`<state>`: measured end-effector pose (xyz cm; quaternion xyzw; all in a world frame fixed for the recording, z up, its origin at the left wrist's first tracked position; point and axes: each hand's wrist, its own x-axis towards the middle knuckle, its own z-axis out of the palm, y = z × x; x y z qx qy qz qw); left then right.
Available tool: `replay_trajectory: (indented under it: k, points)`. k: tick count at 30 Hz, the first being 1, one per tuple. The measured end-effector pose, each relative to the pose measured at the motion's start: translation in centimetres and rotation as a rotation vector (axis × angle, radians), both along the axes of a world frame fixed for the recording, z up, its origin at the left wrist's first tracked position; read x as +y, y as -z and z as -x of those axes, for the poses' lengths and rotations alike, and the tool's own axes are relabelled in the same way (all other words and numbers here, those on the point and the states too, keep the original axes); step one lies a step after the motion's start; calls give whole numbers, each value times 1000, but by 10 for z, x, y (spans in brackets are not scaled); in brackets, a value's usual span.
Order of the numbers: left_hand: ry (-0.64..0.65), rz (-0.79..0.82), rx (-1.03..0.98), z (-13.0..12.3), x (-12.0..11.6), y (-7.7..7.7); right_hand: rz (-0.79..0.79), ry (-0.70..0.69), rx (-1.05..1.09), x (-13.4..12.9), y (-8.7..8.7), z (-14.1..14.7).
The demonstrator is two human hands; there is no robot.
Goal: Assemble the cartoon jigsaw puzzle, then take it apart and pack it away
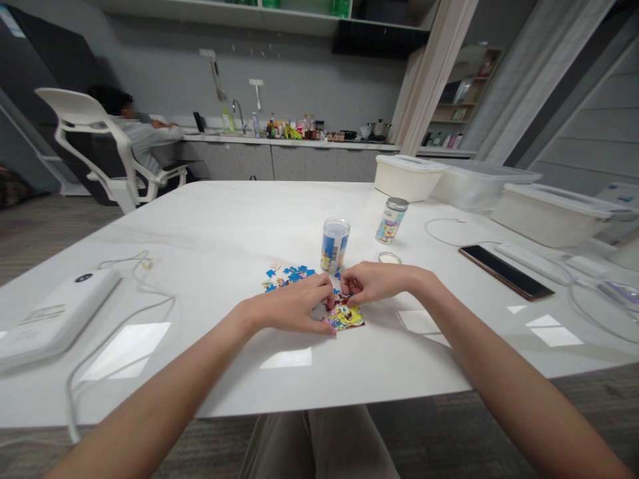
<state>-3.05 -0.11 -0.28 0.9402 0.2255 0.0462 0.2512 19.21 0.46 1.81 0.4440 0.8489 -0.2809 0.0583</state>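
A small, partly joined jigsaw puzzle with a yellow cartoon face lies flat before me. My left hand rests at its left side, open, with the thumb at the lower corner and the fingers apart from it. Above the puzzle's upper edge, the fingers of my right hand are curled together; whatever is between them is hidden. Loose, mostly blue puzzle pieces are scattered beyond my left hand. Just behind both hands stands a clear jar with a blue printed label.
A silver-lidded printed can stands farther back, near a pale ring. To the right lie a phone and cables, with lidded bins behind. A white device with a cable is at left. Another person sits beyond the table.
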Motion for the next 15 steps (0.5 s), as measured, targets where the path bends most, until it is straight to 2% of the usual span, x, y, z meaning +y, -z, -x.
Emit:
replay_trajectory:
  k: [8, 15]
  points:
    - [-59, 197, -14, 4, 5, 0, -21, -23, 28, -1, -2, -1]
    - [-44, 174, -4, 4, 6, 2, 13, -3, 110, -2, -2, 5]
